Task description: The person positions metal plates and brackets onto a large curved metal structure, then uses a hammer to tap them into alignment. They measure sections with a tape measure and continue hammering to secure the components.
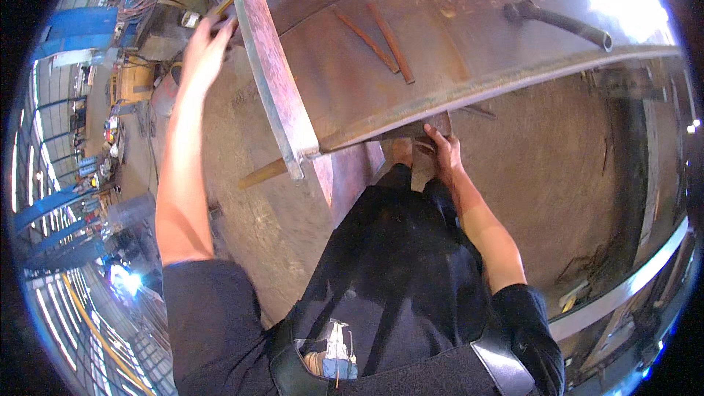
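A large brown steel beam (455, 37) spans the view in front of me, with a flat end plate (271, 66) standing across its left end. My left hand (209, 40) is beyond that plate at the far left, beside a thin yellowish strip. Its fingers are smeared by motion, so what they hold cannot be made out. Under the beam's near edge, my right hand (446, 150) is closed on a small brown steel plate (440, 123), the thumb on its face. The far part of that plate is hidden beneath the edge.
Two rusty rods (392, 44) and a dark pipe-handled tool (561, 22) lie on the beam. A bar (262, 174) juts out below the end plate. A bright welding light (125, 281) glows at lower left. A long steel rail (623, 282) runs at right.
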Available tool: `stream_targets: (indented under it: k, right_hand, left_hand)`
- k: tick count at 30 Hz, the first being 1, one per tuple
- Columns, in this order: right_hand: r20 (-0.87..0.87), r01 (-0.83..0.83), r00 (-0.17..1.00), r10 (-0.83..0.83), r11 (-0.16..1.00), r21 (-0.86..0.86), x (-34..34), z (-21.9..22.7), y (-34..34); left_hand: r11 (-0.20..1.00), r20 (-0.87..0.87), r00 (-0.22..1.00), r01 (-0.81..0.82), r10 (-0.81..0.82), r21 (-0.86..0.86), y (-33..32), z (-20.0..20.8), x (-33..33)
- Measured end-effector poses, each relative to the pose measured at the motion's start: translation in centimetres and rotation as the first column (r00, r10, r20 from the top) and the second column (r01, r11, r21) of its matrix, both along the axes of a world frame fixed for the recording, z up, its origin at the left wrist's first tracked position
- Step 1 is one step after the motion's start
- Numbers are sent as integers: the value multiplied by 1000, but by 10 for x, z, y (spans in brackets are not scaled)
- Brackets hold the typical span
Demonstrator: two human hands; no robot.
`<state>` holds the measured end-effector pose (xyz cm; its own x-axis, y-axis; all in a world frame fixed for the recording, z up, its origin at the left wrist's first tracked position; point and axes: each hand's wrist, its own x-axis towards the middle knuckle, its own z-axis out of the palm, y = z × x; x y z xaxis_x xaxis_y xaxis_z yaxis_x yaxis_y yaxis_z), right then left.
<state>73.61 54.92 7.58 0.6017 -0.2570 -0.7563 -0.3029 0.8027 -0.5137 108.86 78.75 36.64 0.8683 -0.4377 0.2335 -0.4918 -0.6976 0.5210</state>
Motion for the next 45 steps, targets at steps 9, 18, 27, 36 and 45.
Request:
stream_targets:
  k: [9,18,27,36,45]
  right_hand:
    - [93,-162,984,153,981,103,-15,-10,-34]
    - [-136,-532,824,551,667,-522,-23,-24,-70]
    - [-337,-825,111,935,-102,-556,17,256,-147]
    - [-976,-509,206,69,-844,-167,146,257,-337]
    - [-983,-422,-79,-165,-888,183,170,219,-353]
  left_hand:
    - [922,-991,-12,-366,133,128,128,-38,-287]
    - [817,-951,204,-491,-231,-303,-95,-242,-334]
    - [186,-853,373,-868,-366,-460,-132,-352,-350]
    - [131,-862,247,-933,-442,-335,-140,-322,-337]
    - [142,-903,237,-942,-358,-303,-149,-298,-328]
